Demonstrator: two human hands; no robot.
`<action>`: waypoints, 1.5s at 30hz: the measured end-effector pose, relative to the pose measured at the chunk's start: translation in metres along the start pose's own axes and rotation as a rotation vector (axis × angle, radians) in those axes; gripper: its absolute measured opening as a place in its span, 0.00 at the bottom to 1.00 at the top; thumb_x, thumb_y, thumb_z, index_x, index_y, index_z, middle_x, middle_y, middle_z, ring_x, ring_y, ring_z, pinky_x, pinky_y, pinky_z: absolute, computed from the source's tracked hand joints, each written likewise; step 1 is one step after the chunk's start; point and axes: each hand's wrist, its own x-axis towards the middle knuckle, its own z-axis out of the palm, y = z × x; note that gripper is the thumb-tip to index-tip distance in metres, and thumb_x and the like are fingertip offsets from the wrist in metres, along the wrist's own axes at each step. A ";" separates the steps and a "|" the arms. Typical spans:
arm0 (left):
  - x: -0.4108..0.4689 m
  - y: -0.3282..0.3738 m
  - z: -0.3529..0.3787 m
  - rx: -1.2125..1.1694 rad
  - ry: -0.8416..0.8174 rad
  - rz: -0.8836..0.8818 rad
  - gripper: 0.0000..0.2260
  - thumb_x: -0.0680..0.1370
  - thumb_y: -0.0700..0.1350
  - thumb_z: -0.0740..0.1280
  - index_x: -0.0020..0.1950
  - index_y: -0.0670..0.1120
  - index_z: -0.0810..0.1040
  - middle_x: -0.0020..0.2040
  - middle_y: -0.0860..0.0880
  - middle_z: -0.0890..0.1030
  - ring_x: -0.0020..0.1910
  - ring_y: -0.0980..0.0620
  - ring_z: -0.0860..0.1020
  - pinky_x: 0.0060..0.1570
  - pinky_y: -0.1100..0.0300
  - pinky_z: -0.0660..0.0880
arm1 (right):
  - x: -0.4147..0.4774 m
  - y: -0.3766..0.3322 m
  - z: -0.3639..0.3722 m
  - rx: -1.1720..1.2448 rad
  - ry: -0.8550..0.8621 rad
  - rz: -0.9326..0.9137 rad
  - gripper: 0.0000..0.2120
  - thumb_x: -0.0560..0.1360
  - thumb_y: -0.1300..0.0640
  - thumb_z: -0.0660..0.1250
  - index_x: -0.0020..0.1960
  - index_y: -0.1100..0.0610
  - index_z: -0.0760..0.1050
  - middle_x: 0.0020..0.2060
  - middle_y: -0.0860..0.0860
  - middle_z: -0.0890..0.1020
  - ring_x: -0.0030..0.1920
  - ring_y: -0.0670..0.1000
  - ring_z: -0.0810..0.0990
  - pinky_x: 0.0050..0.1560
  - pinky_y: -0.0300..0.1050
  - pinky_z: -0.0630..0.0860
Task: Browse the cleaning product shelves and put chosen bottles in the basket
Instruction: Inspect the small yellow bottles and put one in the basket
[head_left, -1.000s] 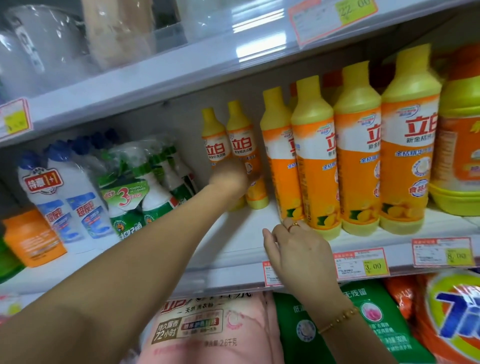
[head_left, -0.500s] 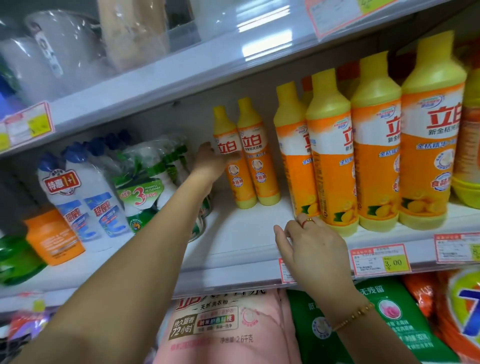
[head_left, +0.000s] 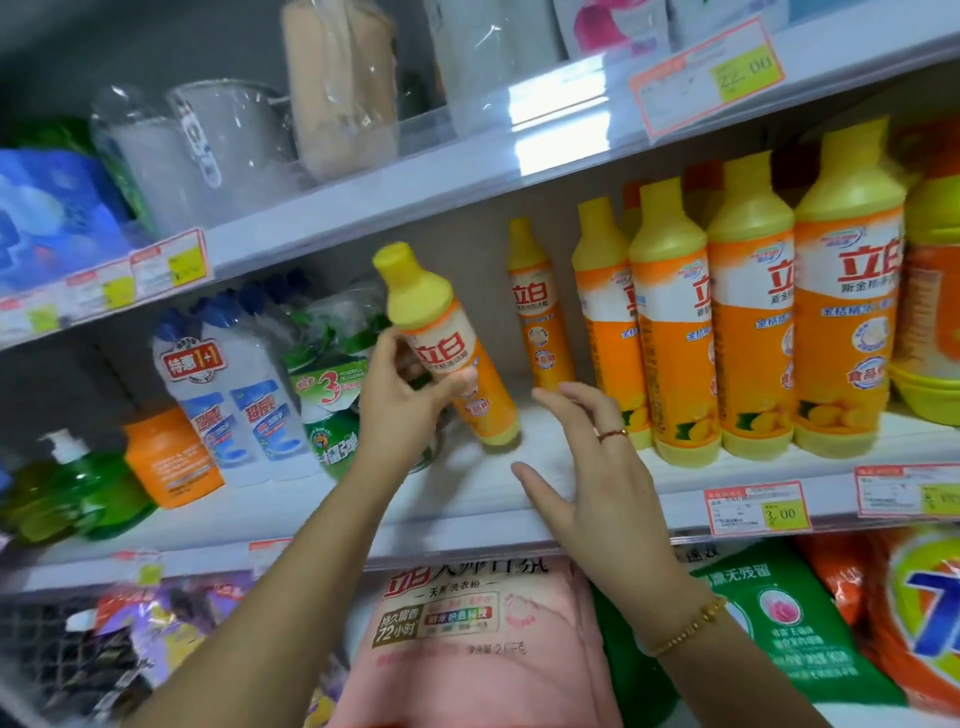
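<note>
Shopper picks a bottle from the cleaning aisle: we see the left hand (head_left: 400, 400) gripping a small yellow-capped dish-soap bottle (head_left: 457, 358) around its middle, thumb across the front of the label and fingers curled behind it. The bottle tilts, cap leaning to the left, its base low over the white middle shelf (head_left: 457, 493); we cannot tell whether the base touches the board. Just to its right and farther back, a second small bottle (head_left: 537, 312) of the same brand stands upright.

The right hand (head_left: 587, 467) hovers over the shelf's near edge, right of the held bottle, fingers straight and spread, holding nothing. We note a red ring (head_left: 613, 434) on one finger and a gold bead bracelet (head_left: 691, 626) at the wrist.

Farther right, a row of tall orange-and-yellow bottles (head_left: 753, 322) stands upright, shoulder to shoulder. Left of the held bottle we see a green-and-white refill pack (head_left: 332, 405), twin white bottles with blue caps (head_left: 234, 395), an orange jar (head_left: 171, 462) and, at the left edge, a green pump bottle (head_left: 88, 493). A price tag (head_left: 756, 506) reading 3.00 hangs on the shelf edge below the tall bottles.

On the shelf beneath lie a pink bag of washing powder (head_left: 467, 649) and, to its right, a green bag (head_left: 789, 623). At the near left a dark mesh (head_left: 52, 649) is too blurred for us to identify
</note>
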 end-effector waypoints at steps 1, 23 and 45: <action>-0.013 0.008 -0.010 -0.041 0.021 -0.003 0.26 0.66 0.34 0.77 0.60 0.42 0.72 0.53 0.50 0.81 0.49 0.60 0.81 0.46 0.67 0.77 | -0.001 -0.005 0.001 0.019 -0.014 -0.008 0.30 0.72 0.50 0.72 0.70 0.49 0.65 0.67 0.49 0.66 0.61 0.46 0.69 0.56 0.42 0.73; -0.136 0.072 -0.091 -0.830 0.200 -0.421 0.15 0.70 0.45 0.66 0.56 0.42 0.77 0.52 0.44 0.84 0.49 0.52 0.83 0.52 0.56 0.80 | -0.038 -0.102 -0.034 0.517 -0.147 0.039 0.23 0.65 0.46 0.71 0.58 0.45 0.74 0.49 0.41 0.77 0.49 0.41 0.78 0.46 0.32 0.75; -0.142 0.058 -0.093 -0.780 0.169 -0.484 0.25 0.71 0.43 0.67 0.68 0.40 0.72 0.57 0.43 0.82 0.57 0.48 0.81 0.53 0.52 0.80 | -0.035 -0.079 -0.029 0.197 -0.329 -0.068 0.24 0.67 0.47 0.75 0.61 0.43 0.71 0.49 0.42 0.79 0.47 0.42 0.76 0.43 0.32 0.75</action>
